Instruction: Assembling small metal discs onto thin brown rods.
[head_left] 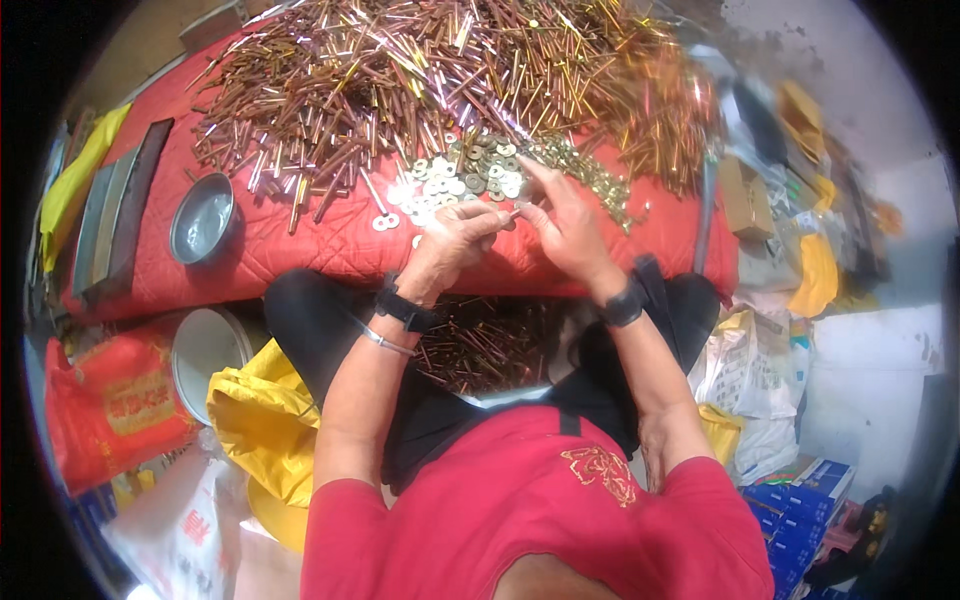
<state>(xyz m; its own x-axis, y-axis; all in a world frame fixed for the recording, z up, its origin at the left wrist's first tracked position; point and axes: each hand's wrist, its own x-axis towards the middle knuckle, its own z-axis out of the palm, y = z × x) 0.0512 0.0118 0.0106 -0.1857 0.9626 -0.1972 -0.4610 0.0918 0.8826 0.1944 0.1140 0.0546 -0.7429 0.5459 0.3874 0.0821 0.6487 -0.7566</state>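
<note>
My left hand [462,232] is closed in a pinch on a small metal piece, too small to make out. My right hand [570,228] has its fingers stretched out toward the pile, its thumb close to the left fingertips. Just beyond both hands lies a heap of silvery flat washers [440,185]. Beside it, on the right, small gold-coloured nuts [590,180] are spread out. A large mound of long copper-coloured bolts [370,90] covers the far part of the red quilted cloth [320,240].
A grey metal bowl [203,220] sits at the cloth's left. Between my legs is a container of bolts [480,345]. A white bucket [208,360] and yellow sack [265,420] stand at left; blue boxes [800,510] and a cardboard box [748,200] at right.
</note>
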